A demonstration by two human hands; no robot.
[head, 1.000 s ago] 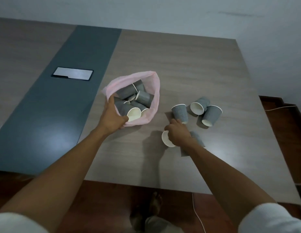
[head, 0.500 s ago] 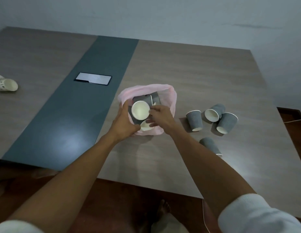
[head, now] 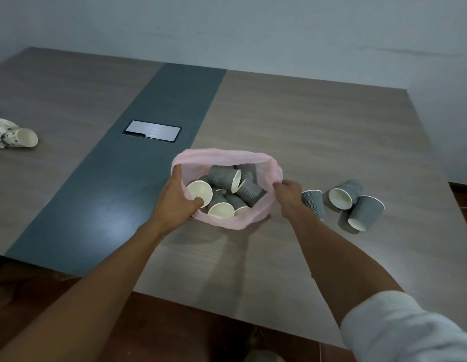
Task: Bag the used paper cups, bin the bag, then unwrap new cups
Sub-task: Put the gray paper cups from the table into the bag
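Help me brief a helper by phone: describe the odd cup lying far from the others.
Start at the dark strip down the table, then look to the table's far left edge. The spotted cup lies there on its side, alone, white with dark spots, unlike the grey ribbed cups.

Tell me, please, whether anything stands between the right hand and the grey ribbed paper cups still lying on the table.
Nothing visible does. The right hand pinches the rim of the pink plastic bag, and the nearest grey ribbed paper cup lies just to its right on the bare wooden table, partly hidden behind the wrist.
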